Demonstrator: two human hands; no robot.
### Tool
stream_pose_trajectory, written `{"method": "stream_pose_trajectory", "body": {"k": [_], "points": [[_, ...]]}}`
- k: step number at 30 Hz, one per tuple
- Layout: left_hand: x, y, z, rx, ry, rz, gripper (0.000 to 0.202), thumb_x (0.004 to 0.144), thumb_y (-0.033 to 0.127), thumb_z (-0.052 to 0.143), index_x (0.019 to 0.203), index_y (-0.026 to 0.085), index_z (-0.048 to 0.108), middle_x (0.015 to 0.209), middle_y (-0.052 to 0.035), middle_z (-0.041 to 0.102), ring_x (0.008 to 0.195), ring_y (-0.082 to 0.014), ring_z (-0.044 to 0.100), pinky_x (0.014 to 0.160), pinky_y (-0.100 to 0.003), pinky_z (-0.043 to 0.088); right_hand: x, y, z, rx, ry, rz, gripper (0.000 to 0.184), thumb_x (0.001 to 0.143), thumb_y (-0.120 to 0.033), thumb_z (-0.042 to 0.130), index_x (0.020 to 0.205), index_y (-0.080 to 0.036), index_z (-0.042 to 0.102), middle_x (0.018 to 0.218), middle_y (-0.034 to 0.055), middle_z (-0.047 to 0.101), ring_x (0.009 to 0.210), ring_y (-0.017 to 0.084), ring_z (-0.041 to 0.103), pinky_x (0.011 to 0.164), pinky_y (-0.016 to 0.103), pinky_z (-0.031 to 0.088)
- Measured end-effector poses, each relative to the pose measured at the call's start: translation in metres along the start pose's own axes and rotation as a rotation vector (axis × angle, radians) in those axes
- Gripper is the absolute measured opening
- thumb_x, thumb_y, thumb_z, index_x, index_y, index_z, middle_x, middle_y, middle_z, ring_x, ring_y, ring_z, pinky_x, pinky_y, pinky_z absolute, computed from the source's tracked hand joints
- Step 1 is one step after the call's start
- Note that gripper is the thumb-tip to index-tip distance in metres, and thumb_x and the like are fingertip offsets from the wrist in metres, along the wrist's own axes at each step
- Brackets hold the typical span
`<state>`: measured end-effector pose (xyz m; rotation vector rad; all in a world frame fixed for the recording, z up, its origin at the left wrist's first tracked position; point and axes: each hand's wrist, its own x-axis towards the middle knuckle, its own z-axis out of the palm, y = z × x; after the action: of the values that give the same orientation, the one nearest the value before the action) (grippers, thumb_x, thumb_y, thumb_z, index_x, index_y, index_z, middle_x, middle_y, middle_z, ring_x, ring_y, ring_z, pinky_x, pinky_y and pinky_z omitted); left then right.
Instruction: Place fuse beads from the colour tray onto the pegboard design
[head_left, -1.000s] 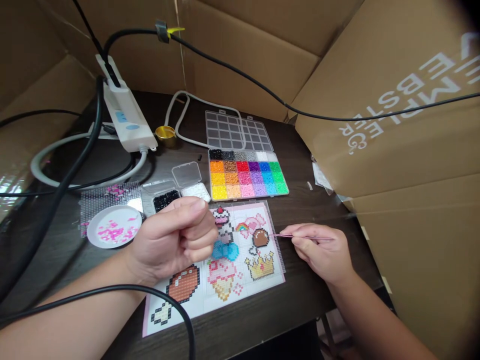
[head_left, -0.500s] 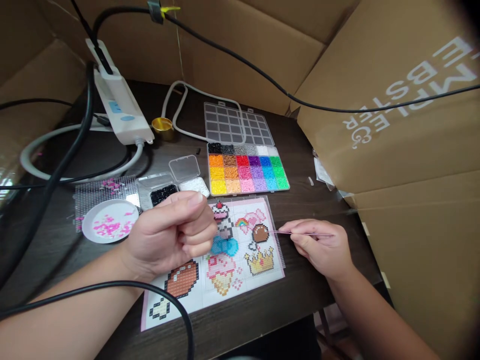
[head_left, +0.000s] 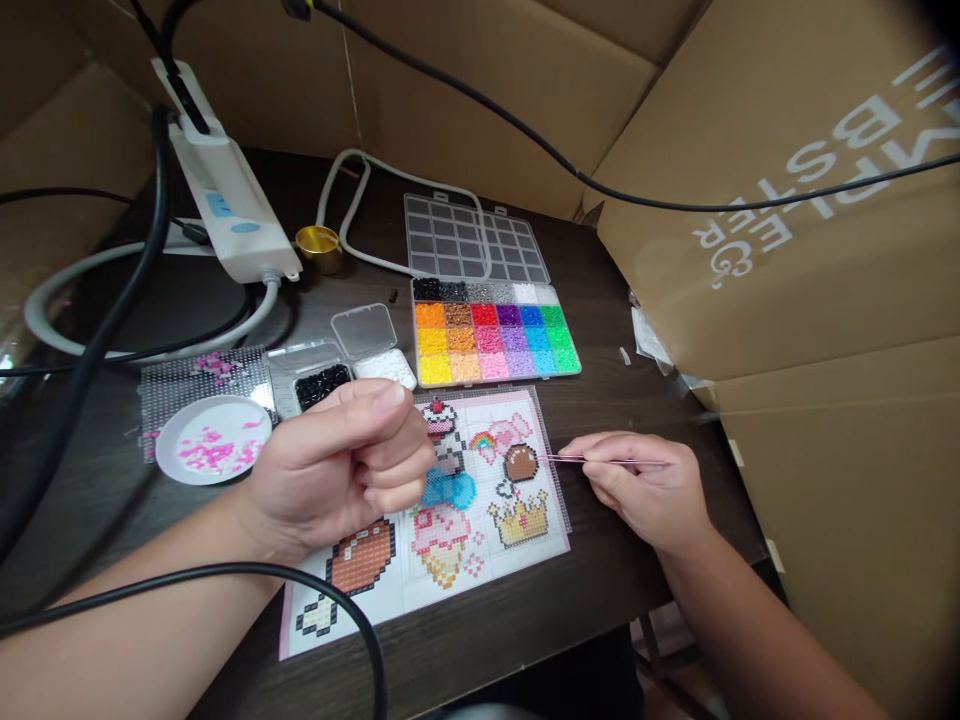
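A person's right hand point(head_left: 651, 490) pinches thin tweezers point(head_left: 600, 461) at the right edge of a bead pegboard point(head_left: 480, 480), the tips pointing left at a brown bead figure point(head_left: 520, 464). The left hand point(head_left: 341, 465) is curled into a loose fist over the board's left half, hiding part of the pattern; whether it holds anything cannot be seen. Just behind the board sits an open bead organizer point(head_left: 495, 340), its compartments filled with beads sorted by colour, its clear lid point(head_left: 472, 240) lying flat beyond. Left of the board, two small clear boxes hold black beads point(head_left: 321, 384) and white beads point(head_left: 386, 368), and a white dish point(head_left: 214, 438) carries scattered pink beads. A black cable point(head_left: 225, 575) crosses the left forearm.
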<state>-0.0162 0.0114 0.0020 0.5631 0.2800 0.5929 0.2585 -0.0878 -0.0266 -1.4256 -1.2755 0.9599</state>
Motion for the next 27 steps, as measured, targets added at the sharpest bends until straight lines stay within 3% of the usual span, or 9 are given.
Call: {"method": "stream_pose_trajectory", "body": {"k": [7,13,17,20,27], "points": [[0.0,0.0,0.0,-0.013,0.027,-0.006,0.054,0.083,0.032,0.067,0.055,0.018,0.023,0.051,0.007,0.017,0.044,-0.0041,0.016,0.04,-0.016,0.018,0.003,0.007,0.0,0.267,0.049,0.114,0.005,0.077,-0.025,0.078,0.075,-0.02,0.076,0.089,0.0112,0.078,0.036,0.006,0.044,0.03,0.021,0.029],[-0.002,0.0,-0.001,-0.036,0.11,-0.024,0.055,0.079,0.029,0.07,0.053,0.017,0.023,0.049,0.0072,0.018,0.042,-0.0039,0.017,0.039,-0.016,0.016,0.024,0.001,0.003,0.504,0.066,0.159,0.011,0.072,-0.027,0.083,0.078,-0.023,0.075,0.086,0.009,0.079,0.034,0.002,0.035,0.031,0.018,0.022],[-0.004,0.0,-0.004,-0.052,0.044,-0.02,0.054,0.072,0.017,0.069,0.052,0.018,0.019,0.047,0.0079,0.015,0.041,-0.0038,0.016,0.039,-0.018,0.014,0.04,-0.003,0.009,0.616,0.079,0.198,0.019,0.068,-0.026,0.085,0.084,-0.024,0.076,0.083,0.008,0.079,0.035,0.002,0.034,0.033,0.018,0.022],[-0.005,-0.001,-0.005,-0.064,0.04,-0.008,0.052,0.068,0.011,0.067,0.051,0.017,0.018,0.048,0.0079,0.014,0.041,-0.0037,0.015,0.039,-0.018,0.013,0.05,-0.005,0.017,0.666,0.1,0.195,0.025,0.066,-0.026,0.085,0.089,-0.023,0.076,0.08,0.008,0.078,0.036,0.002,0.033,0.033,0.019,0.023],[-0.008,-0.006,-0.002,-0.041,0.012,-0.007,0.049,0.065,0.008,0.064,0.05,0.017,0.018,0.047,0.0078,0.015,0.04,-0.0035,0.014,0.038,-0.019,0.013,0.062,-0.009,0.036,0.65,0.078,0.098,0.015,0.067,-0.029,0.085,0.075,-0.019,0.076,0.084,0.0118,0.078,0.036,0.002,0.037,0.035,0.021,0.026]]}}
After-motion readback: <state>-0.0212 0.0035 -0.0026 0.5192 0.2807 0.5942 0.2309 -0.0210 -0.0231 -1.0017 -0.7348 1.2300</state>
